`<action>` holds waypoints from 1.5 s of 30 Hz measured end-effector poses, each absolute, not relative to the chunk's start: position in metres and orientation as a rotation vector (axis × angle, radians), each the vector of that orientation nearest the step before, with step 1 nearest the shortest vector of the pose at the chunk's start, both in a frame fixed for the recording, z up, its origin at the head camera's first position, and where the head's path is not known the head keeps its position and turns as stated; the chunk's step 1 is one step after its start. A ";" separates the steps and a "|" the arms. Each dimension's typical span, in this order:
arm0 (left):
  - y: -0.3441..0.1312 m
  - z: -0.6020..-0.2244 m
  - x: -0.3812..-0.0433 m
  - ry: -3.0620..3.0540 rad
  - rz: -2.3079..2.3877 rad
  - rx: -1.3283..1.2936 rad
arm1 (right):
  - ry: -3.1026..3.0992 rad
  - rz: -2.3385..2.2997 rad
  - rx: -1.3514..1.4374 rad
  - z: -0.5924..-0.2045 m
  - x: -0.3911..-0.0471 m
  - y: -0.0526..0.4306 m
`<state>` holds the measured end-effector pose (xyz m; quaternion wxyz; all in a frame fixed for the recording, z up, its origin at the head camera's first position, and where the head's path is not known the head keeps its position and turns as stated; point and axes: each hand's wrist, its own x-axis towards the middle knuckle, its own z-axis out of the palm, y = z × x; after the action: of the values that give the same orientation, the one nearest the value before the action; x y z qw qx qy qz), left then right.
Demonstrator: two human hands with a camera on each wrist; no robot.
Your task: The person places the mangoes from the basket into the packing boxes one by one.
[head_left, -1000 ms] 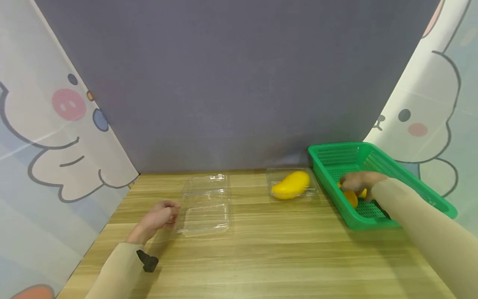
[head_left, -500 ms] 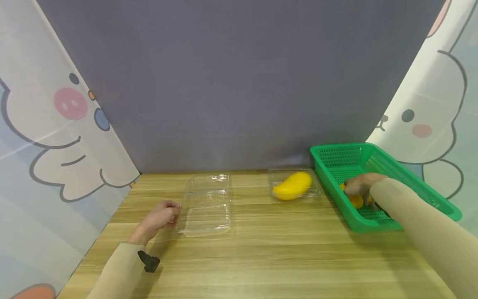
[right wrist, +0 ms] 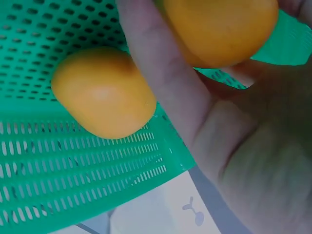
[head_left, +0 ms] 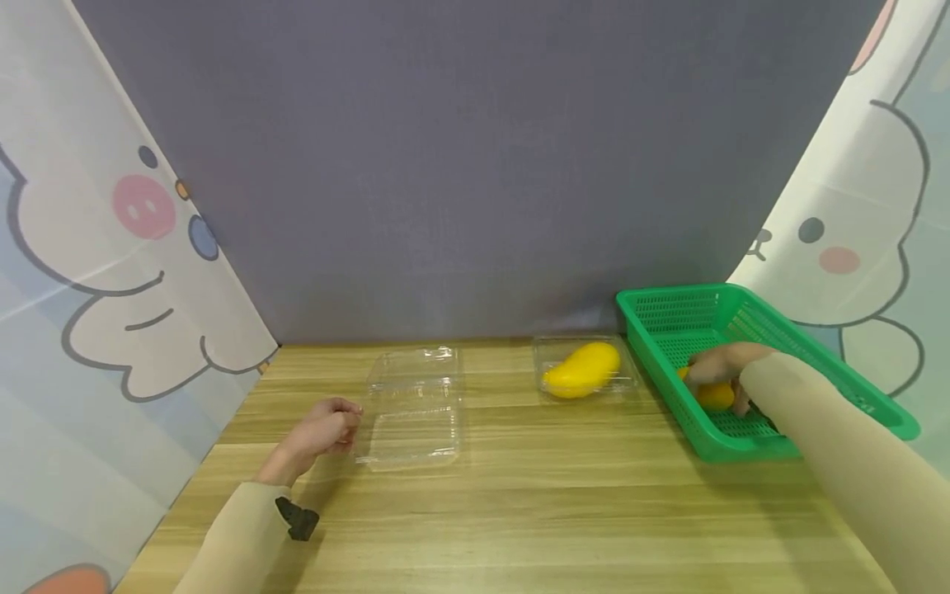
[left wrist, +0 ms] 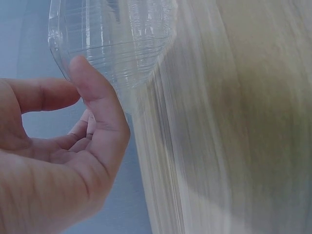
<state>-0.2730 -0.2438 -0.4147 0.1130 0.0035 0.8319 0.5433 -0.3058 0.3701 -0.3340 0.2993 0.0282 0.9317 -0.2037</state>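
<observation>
In the head view, my left hand [head_left: 324,429] is at the left edge of a clear plastic clamshell box [head_left: 416,433], which lies with its lid laid back. Thumb and a finger of that hand pinch the box's corner [left wrist: 117,44] in the left wrist view. Inside the green basket [head_left: 668,396] at the right, my right hand [head_left: 723,370] grips a smooth orange persimmon [head_left: 716,398]. The right wrist view has this persimmon [right wrist: 224,29] between the fingers, partly covered by them. A second persimmon [right wrist: 105,95] lies in the basket, just outside the hand.
Left of the basket, a yellow mango [head_left: 582,370] sits in another clear plastic box [head_left: 545,351]. A grey panel [head_left: 445,165] rises behind the wooden table [head_left: 519,511], with printed cloths [head_left: 853,206] along both sides.
My right hand has shifted slightly within the basket and its fingers have closed round the persimmon. The left hand keeps its place at the box.
</observation>
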 end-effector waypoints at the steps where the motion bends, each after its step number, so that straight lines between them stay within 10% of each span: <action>1: -0.244 -0.415 -0.273 2.440 1.593 0.012 | 2.474 -0.553 0.070 -0.333 -0.305 0.371; 45: -0.234 -0.424 -0.272 2.436 1.642 0.034 | 2.278 -1.716 -0.216 -0.321 -0.269 0.414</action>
<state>-0.2719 -0.2337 -0.4237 0.1016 0.0113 0.8249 0.5559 -0.2685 0.4141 -0.3210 0.1405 -0.0747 0.7886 -0.5940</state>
